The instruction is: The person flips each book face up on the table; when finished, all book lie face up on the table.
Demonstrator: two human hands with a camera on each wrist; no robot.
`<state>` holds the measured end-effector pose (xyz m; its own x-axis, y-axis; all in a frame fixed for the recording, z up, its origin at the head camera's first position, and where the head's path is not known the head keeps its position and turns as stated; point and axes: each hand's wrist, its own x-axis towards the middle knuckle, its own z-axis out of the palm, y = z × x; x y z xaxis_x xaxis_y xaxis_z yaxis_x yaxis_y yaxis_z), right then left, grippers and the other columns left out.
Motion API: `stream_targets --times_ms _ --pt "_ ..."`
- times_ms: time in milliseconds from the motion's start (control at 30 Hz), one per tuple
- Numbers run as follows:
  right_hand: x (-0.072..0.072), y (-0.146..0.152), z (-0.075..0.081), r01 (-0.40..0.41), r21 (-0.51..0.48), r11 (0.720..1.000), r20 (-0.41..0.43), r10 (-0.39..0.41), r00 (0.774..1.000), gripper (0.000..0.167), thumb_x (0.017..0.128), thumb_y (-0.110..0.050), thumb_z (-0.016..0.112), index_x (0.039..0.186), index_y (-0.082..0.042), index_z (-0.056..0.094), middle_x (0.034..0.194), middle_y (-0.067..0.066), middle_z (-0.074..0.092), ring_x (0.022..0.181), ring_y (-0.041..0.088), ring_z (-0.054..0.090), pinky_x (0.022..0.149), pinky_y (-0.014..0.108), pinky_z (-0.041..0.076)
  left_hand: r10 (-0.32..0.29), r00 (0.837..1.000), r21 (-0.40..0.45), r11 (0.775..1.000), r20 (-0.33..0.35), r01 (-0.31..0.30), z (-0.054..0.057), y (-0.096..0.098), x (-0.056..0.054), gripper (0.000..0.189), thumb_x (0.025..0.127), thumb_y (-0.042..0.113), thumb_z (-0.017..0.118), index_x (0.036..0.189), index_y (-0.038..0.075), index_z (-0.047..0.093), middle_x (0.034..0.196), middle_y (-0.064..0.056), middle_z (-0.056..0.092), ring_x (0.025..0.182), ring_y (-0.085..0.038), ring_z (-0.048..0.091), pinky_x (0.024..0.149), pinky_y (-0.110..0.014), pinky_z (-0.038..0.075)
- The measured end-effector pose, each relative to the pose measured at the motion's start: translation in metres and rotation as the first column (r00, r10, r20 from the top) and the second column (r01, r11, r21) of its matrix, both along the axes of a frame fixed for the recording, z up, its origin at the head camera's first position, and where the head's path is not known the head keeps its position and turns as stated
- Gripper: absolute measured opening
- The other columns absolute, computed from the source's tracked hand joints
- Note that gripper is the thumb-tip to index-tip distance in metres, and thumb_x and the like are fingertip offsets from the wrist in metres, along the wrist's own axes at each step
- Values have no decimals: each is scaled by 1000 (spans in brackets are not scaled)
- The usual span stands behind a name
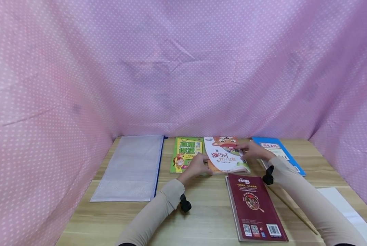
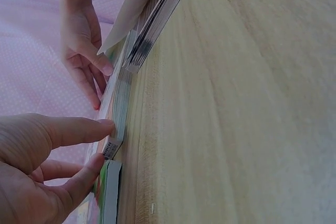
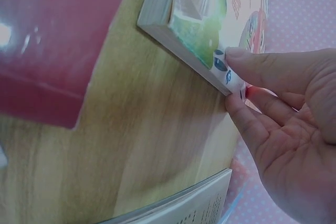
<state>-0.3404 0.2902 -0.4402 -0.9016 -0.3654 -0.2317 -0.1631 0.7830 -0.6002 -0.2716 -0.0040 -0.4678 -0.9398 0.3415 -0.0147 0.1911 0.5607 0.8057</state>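
Observation:
A white book [image 1: 221, 159] with a cartoon animal on its cover lies face up at the table's back, against a green-and-yellow book [image 1: 183, 150] on its left. My left hand [image 1: 198, 164] pinches the white book's near left corner, where the two books meet. The left wrist view shows its thumb and fingers [image 2: 100, 163] around that corner. At the opposite edge, my right hand [image 1: 254, 151] grips the white book. In the right wrist view, the right thumb [image 3: 244, 59] rests on the cover and the other fingers are against the side.
A dark red book [image 1: 257, 212] lies in front, with a thin wooden stick [image 1: 294, 210] beside it. A blue book [image 1: 289, 155] lies back right, partly under the right arm. White paper [image 1: 346, 208] is at right, a mesh zip pouch [image 1: 129, 167] at left. A pink dotted curtain [image 1: 183, 68] surrounds the table.

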Motion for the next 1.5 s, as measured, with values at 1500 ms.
stream_targets --times_ms 1500 --pt "17 68 77 -95 127 987 -118 110 987 59 90 -9 74 141 9 52 143 39 49 131 60 46 102 67 48 -27 998 331 944 48 10 50 105 12 72 85 9 80 149 6 49 128 -12 66 118 -24 65 91 -21 55"
